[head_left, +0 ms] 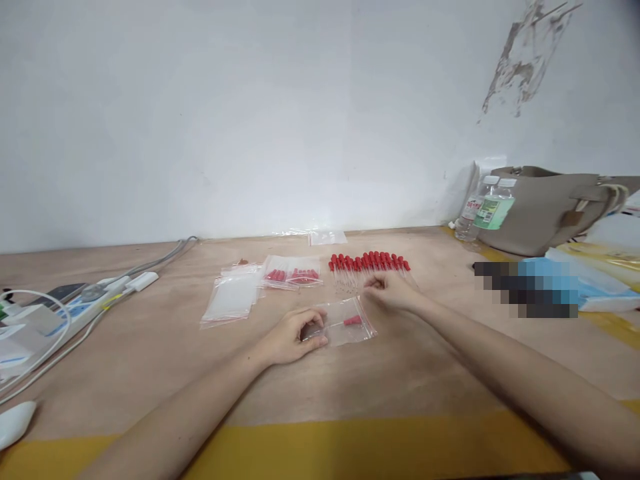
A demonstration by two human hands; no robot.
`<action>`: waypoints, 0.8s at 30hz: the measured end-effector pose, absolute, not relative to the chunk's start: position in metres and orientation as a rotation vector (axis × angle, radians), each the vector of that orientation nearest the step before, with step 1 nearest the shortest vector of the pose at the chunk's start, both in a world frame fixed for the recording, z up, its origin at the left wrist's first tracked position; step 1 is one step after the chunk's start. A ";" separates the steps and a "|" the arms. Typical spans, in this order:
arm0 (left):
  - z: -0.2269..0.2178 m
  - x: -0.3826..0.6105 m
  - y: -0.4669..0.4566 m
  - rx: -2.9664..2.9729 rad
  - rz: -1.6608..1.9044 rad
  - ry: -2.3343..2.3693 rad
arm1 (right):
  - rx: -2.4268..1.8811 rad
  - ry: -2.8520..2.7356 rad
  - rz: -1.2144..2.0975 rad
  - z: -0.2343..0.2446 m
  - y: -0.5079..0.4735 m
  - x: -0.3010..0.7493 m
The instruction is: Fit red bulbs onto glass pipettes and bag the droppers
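A clear zip bag lies flat on the table with one red-bulbed dropper inside it. My left hand holds the bag's left end, thumb and curled fingers resting on the plastic. Just beyond the bag's right end, my right hand is closed, thumb and fingertips pinched together. Its fingertips are close to the thin glass ends of a row of red-bulbed droppers; whether they grip anything is too small to tell.
Filled bags with red bulbs lie behind a stack of flat bags. A power strip with cables stands left. Two bottles, a grey handbag and blue plastic packaging are at right. A white wall rises behind.
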State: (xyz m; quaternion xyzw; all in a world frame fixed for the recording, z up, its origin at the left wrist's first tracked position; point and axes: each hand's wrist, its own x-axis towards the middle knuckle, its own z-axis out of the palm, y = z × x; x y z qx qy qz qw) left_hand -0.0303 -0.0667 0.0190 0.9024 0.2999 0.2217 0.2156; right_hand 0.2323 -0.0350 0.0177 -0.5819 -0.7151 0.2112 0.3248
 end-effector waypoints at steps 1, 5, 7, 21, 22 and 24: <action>0.019 -0.031 -0.066 2.494 0.609 0.828 | -1.581 -1.856 0.418 0.022 -0.025 0.228; 0.017 -0.033 -0.065 2.492 0.612 0.791 | -1.707 -1.791 0.218 0.030 0.014 0.203; 0.016 -0.034 -0.065 2.513 0.615 0.751 | -1.767 -1.747 0.203 0.028 0.030 0.191; 0.015 -0.034 -0.065 2.625 0.542 0.667 | -1.884 -1.691 0.412 0.042 0.026 0.189; 0.015 -0.034 -0.065 2.624 0.543 0.665 | -1.858 -1.700 0.435 0.041 0.017 0.196; 0.016 -0.034 -0.065 2.619 0.550 0.665 | -1.786 -1.709 0.489 0.035 -0.003 0.213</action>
